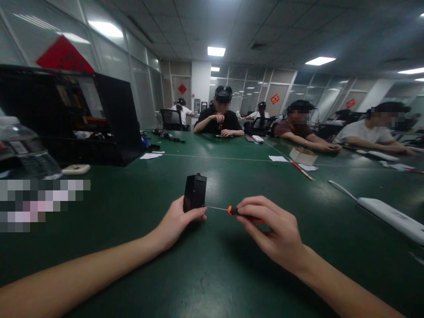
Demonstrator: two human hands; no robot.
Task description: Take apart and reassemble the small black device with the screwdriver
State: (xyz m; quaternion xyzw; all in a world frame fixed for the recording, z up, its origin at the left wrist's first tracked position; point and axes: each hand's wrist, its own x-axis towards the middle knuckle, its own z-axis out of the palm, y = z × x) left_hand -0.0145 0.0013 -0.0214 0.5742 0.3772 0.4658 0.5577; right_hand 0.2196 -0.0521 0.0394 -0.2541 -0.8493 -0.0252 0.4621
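Box (195, 192): long axis upright, over the table (205, 269), left of the right hand (276, 227).
Left hand (177, 221): nearer, gripping the box's low end.
Right hand: holding the driver (233, 210).
Driver: points left, tip at the box's low right edge, contact unclear.

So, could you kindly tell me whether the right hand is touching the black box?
Apart. The head view shows it: green table is visible between the right hand and the black box, and the screwdriver points across that gap.
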